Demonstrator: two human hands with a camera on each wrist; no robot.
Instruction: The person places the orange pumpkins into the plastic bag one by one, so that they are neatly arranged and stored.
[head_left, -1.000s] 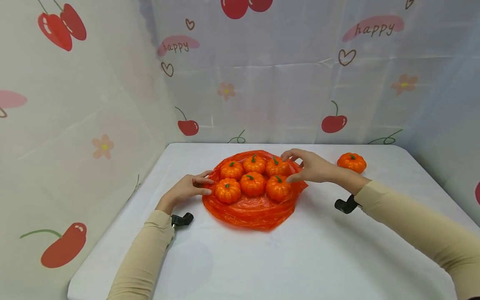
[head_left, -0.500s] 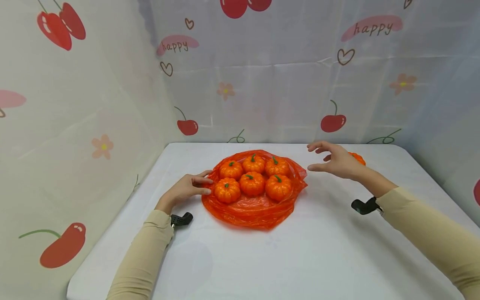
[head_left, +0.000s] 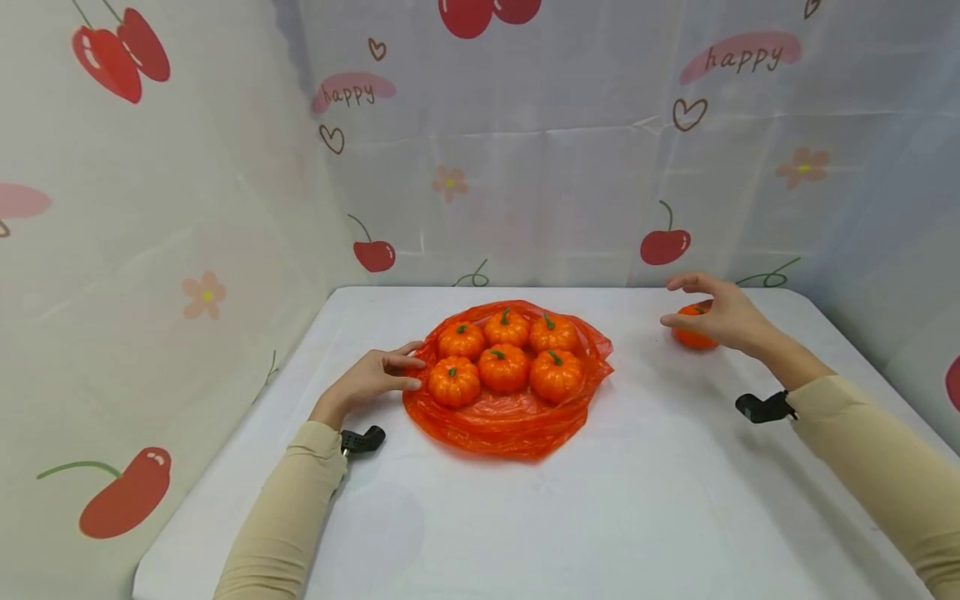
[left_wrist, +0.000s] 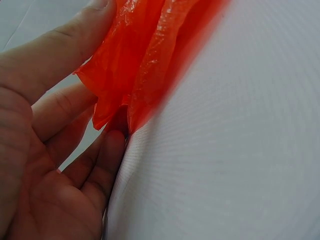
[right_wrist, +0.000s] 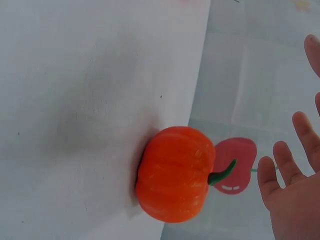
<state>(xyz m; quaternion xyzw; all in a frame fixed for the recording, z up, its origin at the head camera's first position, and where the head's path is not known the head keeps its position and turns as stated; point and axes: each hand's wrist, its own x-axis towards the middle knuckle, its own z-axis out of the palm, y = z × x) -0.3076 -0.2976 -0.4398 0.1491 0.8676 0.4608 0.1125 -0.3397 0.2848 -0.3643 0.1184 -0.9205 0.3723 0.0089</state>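
Note:
In the head view, an orange-red plastic bag (head_left: 517, 429) lies spread on the table, with several small orange pumpkins (head_left: 504, 368) with green stems grouped on it. My left hand (head_left: 371, 382) holds the bag's left edge. In the left wrist view, the bag's film (left_wrist: 135, 60) runs between my thumb and fingers. Another small pumpkin (head_left: 693, 338) stands apart at the right rear, with my right hand (head_left: 731, 317) above it, partly hiding it. In the right wrist view, this pumpkin (right_wrist: 175, 175) sits upright, apart from my spread fingers (right_wrist: 286, 162).
A white table (head_left: 570, 517) carries everything, its rear edge meeting a cloth backdrop (head_left: 540, 208) printed with cherries, hearts and flowers. More printed cloth (head_left: 247, 225) hangs along the left side. Black wrist cameras (head_left: 763, 408) sit below both hands.
My right hand has moved from the bag's right side rightward to the lone pumpkin. My left hand stays at the bag's left edge, and the grouped pumpkins keep their places.

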